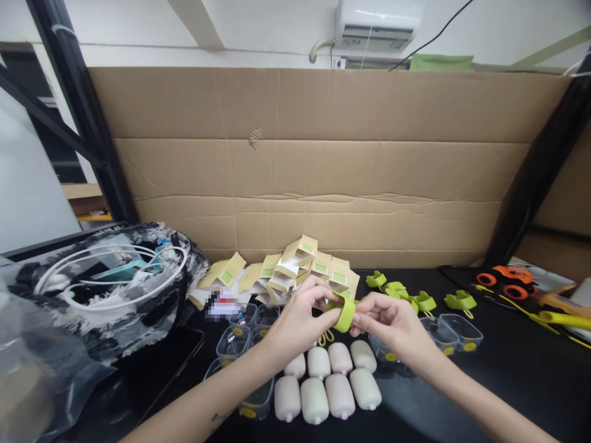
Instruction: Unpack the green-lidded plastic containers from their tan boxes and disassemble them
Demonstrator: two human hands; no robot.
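Note:
In front of me, a lime-green curved holder (345,314), apparently soft, is held up between my two hands. My left hand (298,317) grips its left side, with the thumb in front and some fingers hidden behind. At its right edge, my right hand (388,319) pinches it with closed fingers. A yellowish cord loop (325,336) hangs just below. Beneath the hands lie two rows of pale pink and cream rounded cylinders (340,395), each front one with a small nub at its near end. More green holders (423,302) lie beyond my right hand.
Clear plastic cups (467,329) with yellow stickers stand on both sides of the cylinders. Tan card packages (277,271) are heaped behind, against a cardboard wall (323,172). A furry basket (161,314) with a white cable sits left; an orange toy truck (508,282) stands right.

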